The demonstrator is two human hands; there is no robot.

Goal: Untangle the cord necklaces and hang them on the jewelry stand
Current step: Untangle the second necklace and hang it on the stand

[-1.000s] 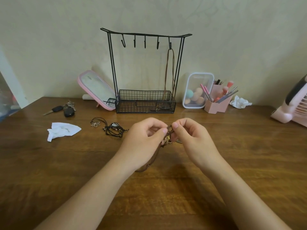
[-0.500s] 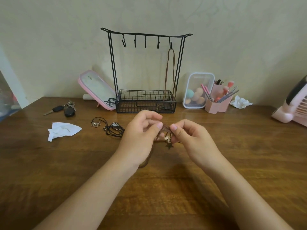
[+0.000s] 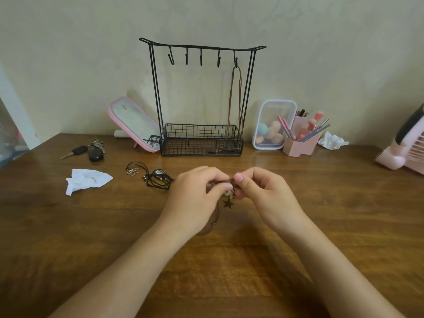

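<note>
Still pinching the brown cord (image 3: 216, 216) between left hand (image 3: 195, 193) and right hand (image 3: 263, 195) over the middle of the surface (image 3: 332, 214), now with its star (image 3: 228, 203) dropped free below, apparently loosening the knot, for a stand (image 3: 202, 46) hook next.

Light soft, diffuse and fairly dim with a warm yellow cast, apparently from above. No hard shadows, only a soft dark pool on the table (image 3: 344, 214) under the left hand (image 3: 195, 198) and right hand (image 3: 263, 196), and a pale sheen along the table's far edge. Wide-angle distortion: the far edge bows and the forearms stretch toward the bottom corners. Focus fair at centre, but the necklace (image 3: 228, 203) between the fingertips is soft with fine detail lost, and the left and right edges are smeared.
</note>
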